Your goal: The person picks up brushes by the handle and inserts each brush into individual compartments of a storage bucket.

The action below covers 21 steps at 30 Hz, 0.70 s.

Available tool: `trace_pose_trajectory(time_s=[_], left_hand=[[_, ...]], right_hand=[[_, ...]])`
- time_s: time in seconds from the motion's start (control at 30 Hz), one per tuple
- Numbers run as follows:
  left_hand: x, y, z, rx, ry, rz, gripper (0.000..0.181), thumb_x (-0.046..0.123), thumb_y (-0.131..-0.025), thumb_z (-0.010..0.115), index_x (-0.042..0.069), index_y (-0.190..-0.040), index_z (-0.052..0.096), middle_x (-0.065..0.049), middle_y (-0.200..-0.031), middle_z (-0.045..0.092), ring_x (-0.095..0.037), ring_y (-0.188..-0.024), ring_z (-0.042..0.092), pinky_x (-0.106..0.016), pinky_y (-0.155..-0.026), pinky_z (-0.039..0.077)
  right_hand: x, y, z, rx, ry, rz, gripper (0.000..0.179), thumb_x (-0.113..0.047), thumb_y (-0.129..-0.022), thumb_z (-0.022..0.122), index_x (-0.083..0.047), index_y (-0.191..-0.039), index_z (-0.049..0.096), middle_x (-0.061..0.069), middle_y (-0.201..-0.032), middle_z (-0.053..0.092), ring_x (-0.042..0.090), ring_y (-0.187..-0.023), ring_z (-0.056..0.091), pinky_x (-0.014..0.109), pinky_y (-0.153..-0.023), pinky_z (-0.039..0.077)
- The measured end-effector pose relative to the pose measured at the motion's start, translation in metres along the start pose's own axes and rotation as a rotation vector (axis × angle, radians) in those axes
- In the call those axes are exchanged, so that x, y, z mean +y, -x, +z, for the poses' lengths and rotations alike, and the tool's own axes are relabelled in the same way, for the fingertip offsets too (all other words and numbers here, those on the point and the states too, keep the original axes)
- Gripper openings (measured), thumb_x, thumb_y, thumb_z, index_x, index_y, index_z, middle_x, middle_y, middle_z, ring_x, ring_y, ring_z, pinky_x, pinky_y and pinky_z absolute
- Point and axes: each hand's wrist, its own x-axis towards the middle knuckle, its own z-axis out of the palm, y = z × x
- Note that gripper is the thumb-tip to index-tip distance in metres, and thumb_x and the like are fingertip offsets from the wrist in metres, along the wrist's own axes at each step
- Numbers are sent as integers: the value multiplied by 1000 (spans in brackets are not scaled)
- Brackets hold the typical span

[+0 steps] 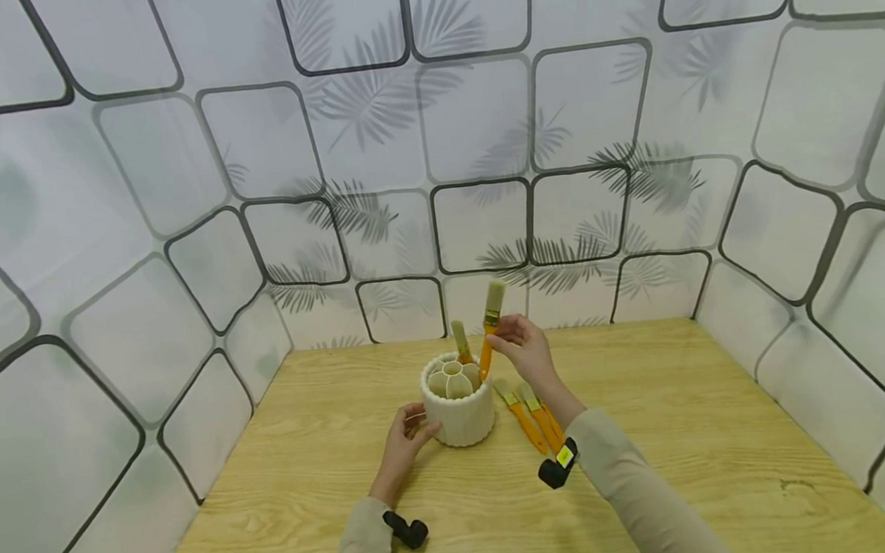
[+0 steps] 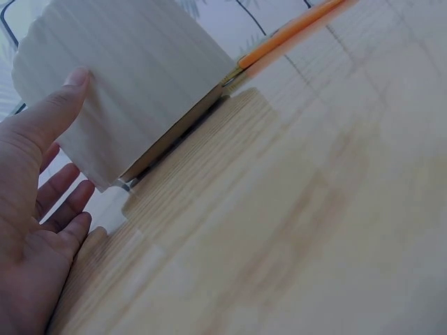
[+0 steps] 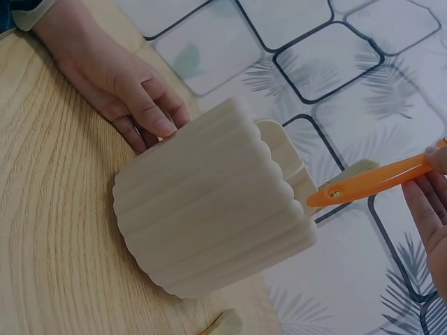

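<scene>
Pinching near-upright brush point(image 1: 489, 330), bristles up, your right hand point(image 1: 525, 347) points handle down at right rim of ribbed holder point(image 1: 461, 422) on worktop point(image 1: 309, 450); your left hand point(image 1: 406, 440), fingers loosely spread, touches holder's left side.

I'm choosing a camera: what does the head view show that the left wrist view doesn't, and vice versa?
Only the head view: the right hand pinching an orange-handled, pale-bristled brush, a second brush in the cream, ribbed round container, and its flower-shaped compartments.

Only the left wrist view: the palm side of the left hand, and a dark strip under the container.

Both: the container's side, the left thumb against it, a lying orange brush handle, pale wooden table and white patterned wall.
</scene>
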Motion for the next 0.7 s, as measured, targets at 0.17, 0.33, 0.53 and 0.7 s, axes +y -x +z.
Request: trace_pose_trajectory(time_s=[0.17,0.33,0.53,0.7], left_hand=[[-1,0,0,-2,0,-1,49,13,-84,69,-1,-125,44,-20,-127,46,-36,-120,43,-48,-107,32],[-2,0,0,-5,-5,-6,50,14,-84,69,-1,-125,44,-19,-127,47,-36,-120,44,-47,-106,34],[-3,-1,0,0,-4,-10,51,15,-84,70,-1,-125,44,-18,-127,47,-36,-120,44,-46,-106,34],[-4,-2,-1,-2,12,-2,50,14,-84,70,-1,-124,44,-18,-127,47,-36,-121,43,-47,-107,33]], right_hand=[[20,-7,1,2,13,-14,32,-7,-83,69,5,-110,56,22,-105,60,7,-83,59,21,-74,54],[31,-9,4,8,42,-40,30,-7,-83,69,4,-107,56,20,-101,61,6,-81,60,23,-73,54],[33,-8,8,4,76,-35,29,-9,-83,69,2,-107,57,19,-101,62,6,-83,59,21,-75,53],[36,-8,9,5,74,-34,31,-10,-82,70,2,-107,57,19,-101,62,7,-83,59,21,-74,52]])
